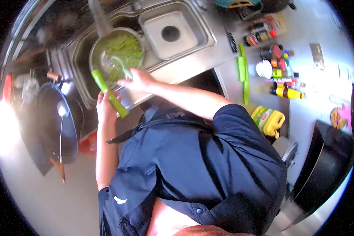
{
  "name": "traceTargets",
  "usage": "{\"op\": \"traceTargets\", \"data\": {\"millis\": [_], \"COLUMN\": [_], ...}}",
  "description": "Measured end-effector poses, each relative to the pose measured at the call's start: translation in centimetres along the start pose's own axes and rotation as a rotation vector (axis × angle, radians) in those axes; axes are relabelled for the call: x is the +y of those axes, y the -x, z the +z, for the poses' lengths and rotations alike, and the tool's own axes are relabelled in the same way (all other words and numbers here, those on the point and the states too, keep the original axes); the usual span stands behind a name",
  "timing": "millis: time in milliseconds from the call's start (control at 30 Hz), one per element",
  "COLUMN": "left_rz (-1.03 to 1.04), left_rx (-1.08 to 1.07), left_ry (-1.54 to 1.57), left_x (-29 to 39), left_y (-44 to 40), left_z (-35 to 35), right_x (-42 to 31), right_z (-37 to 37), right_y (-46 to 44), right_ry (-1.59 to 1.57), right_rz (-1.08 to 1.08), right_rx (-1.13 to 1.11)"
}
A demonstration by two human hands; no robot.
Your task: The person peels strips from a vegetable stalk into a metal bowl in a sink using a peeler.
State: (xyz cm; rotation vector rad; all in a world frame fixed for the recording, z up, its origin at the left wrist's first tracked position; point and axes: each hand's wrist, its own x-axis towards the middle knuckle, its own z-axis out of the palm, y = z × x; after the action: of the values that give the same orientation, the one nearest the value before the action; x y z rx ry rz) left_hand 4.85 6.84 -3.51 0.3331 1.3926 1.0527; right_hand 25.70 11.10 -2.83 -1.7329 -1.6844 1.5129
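A long green stalk point(109, 94) is held in my left hand point(106, 103), its fingers wrapped round the lower half, over the sink's front edge. My right hand point(138, 80) grips a pale green peeler point(124, 67) by its handle, close to the stalk's upper end but apart from it. Beyond both hands, a round metal bowl point(93, 59) sits in the left sink basin with many thin green peelings point(124, 49) inside.
The right sink basin point(161, 45) has a round drain. More green stalks point(243, 72) lie on the counter at the right, beside bottles point(289, 92) and a yellow jug point(269, 120). A wok point(59, 122) with a ladle stands at the left.
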Motion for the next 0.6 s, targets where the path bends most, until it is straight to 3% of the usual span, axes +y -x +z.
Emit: {"op": "traceTargets", "data": {"millis": [67, 100, 200, 300, 333, 400, 600], "left_rz": [0.012, 0.068, 0.025, 0.016, -0.006, -0.08, -0.118], "left_rx": [-0.133, -0.162, -0.228, -0.439, -0.47, -0.624, -0.714], "left_ry": [0.06, 0.073, -0.047, -0.186, -0.187, -0.272, -0.448], "left_x": [0.0, -0.3, -0.2, -2.6, -3.2, -2.3, -1.8], "left_y": [-0.9, -1.1, 0.0, -0.8, 0.0, 2.5, 3.1], "left_z": [2.1, 4.1, 10.1, 13.7, 15.5, 19.1, 21.5], "right_x": [1.3, 2.0, 2.8, 4.5, 5.9, 8.4, 18.5], "right_z": [0.2, 0.3, -1.6, -4.2, -4.5, -7.1, -15.2], "right_y": [1.9, 2.8, 5.2, 7.2, 7.7, 9.7, 18.8], "right_ry": [-0.155, -0.087, -0.181, -0.196, -0.188, -0.343, 0.041], "right_rz": [-0.143, -0.179, -0.144, -0.032, -0.128, -0.044, 0.307], "right_rx": [0.027, 0.112, 0.264, 0.396, 0.556, 0.599, 0.971]}}
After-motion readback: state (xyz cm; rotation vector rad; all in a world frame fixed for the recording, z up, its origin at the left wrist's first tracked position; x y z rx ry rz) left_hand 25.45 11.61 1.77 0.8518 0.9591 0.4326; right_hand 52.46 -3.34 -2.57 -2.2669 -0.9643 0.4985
